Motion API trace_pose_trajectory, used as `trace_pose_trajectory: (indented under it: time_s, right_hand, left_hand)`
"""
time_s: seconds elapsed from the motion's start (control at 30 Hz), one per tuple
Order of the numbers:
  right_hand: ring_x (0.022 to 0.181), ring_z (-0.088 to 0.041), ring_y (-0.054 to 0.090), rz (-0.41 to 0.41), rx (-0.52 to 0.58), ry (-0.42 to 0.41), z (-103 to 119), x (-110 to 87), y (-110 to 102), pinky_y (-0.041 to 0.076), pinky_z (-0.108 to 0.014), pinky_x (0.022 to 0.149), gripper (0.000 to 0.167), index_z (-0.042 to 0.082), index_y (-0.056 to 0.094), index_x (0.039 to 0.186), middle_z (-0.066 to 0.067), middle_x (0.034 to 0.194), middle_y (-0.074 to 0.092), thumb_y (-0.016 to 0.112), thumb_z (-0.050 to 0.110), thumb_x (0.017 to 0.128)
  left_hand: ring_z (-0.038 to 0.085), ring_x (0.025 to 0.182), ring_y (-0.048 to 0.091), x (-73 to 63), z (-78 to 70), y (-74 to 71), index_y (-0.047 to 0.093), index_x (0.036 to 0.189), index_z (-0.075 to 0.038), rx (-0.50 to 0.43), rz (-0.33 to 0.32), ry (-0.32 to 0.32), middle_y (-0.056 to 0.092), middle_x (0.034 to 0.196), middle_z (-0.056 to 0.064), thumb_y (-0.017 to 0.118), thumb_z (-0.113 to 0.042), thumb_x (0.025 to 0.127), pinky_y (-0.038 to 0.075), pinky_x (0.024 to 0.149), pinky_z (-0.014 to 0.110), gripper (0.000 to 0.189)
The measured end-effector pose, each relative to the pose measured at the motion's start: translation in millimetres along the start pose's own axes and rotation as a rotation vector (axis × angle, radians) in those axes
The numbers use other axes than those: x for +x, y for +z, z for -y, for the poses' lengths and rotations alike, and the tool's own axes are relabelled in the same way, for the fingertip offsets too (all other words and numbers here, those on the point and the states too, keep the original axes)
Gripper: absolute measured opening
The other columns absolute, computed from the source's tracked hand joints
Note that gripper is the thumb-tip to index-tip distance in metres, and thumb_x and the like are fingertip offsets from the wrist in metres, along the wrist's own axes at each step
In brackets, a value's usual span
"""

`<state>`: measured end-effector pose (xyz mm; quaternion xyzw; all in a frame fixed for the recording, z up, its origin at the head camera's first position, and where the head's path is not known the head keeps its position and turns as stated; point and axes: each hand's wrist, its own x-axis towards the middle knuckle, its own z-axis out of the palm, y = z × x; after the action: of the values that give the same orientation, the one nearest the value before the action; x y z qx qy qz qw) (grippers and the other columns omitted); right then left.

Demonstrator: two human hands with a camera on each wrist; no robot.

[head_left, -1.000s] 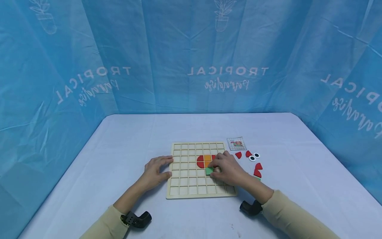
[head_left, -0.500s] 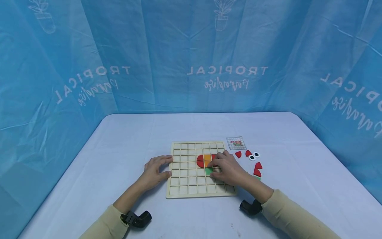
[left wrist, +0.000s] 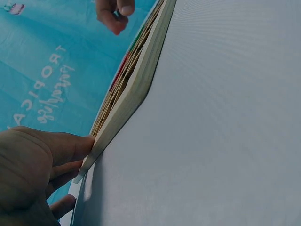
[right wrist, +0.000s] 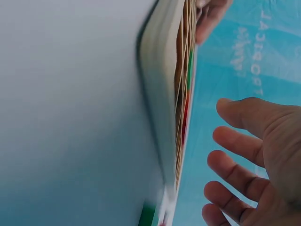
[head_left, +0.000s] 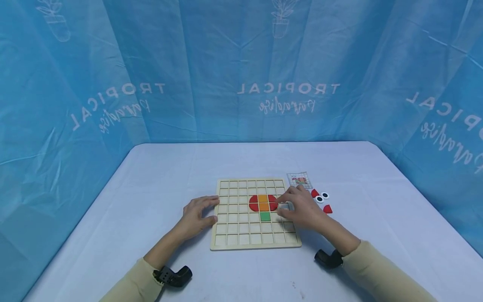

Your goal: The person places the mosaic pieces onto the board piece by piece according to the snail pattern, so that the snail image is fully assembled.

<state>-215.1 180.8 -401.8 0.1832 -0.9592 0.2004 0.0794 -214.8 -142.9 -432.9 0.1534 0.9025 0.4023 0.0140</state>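
Observation:
A light wooden grid board point(head_left: 233, 242) lies flat on the white table. My left hand point(head_left: 197, 216) rests along its left edge, thumb and fingertips against the rim, as the left wrist view also shows. Set in the grid are orange squares point(head_left: 263, 203), a rounded red piece on their left point(head_left: 253, 203) and one on their right point(head_left: 272, 202), and a green square point(head_left: 265, 216) just below. My right hand point(head_left: 302, 207) hovers over the board's right edge; in the right wrist view its fingers point(right wrist: 237, 169) are spread and hold nothing.
Beyond the right hand lie a small picture card point(head_left: 299, 179), two white-and-black eye pieces point(head_left: 319, 199) and loose red pieces point(head_left: 327, 209). A green piece point(right wrist: 147, 214) shows beside the board in the right wrist view. A blue printed curtain point(head_left: 211, 113) hangs behind the table.
My right hand has let go of the green square and moved right and up toward the board's right edge, uncovering the right red piece. The left hand has stayed put.

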Motion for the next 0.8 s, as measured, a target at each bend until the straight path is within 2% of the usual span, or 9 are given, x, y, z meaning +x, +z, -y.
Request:
trace_pose_trajectory:
  time_s: [0.23,0.43,0.57,0.8]
  right_hand:
    - [0.095,-0.021,0.045,-0.029,-0.023,0.072,-38,-16.9,-17,0.037,-0.033,0.073,0.026,0.016,0.072,0.101,-0.003,0.101,0.063,0.077,0.026,0.077]
    - [0.098,-0.025,0.046,-0.035,-0.025,0.179,-64,-35.0,-31,0.046,-0.035,0.072,0.03,0.014,0.073,0.102,-0.007,0.101,0.063,0.079,0.025,0.074]
    - [0.099,-0.027,0.047,-0.036,-0.028,0.202,-78,-48.9,-38,0.05,-0.041,0.072,0.029,0.013,0.073,0.1,-0.01,0.101,0.063,0.079,0.023,0.073]
    - [0.097,-0.028,0.049,-0.027,-0.054,0.205,-93,-69.2,-43,0.046,-0.035,0.069,0.025,0.014,0.074,0.095,-0.011,0.1,0.064,0.079,0.022,0.072]
  left_hand:
    - [0.035,0.14,0.024,-0.2,0.2,0.1,0.055,0.131,-0.007,0.001,-0.002,0.009,0.045,0.145,0.008,0.065,-0.013,0.085,0.006,0.112,0.06,0.047]
    - [0.035,0.139,0.025,-0.6,0.5,0.0,0.055,0.131,-0.006,0.002,-0.002,0.017,0.045,0.145,0.008,0.065,-0.013,0.085,0.007,0.111,0.06,0.048]
    - [0.035,0.14,0.024,-0.7,0.5,-0.1,0.055,0.131,-0.007,0.004,0.0,0.014,0.045,0.145,0.008,0.065,-0.014,0.085,0.007,0.112,0.06,0.048]
    - [0.035,0.14,0.023,-0.6,0.4,-0.2,0.055,0.131,-0.007,-0.005,0.003,0.005,0.045,0.145,0.008,0.065,-0.014,0.085,0.006,0.112,0.059,0.048]
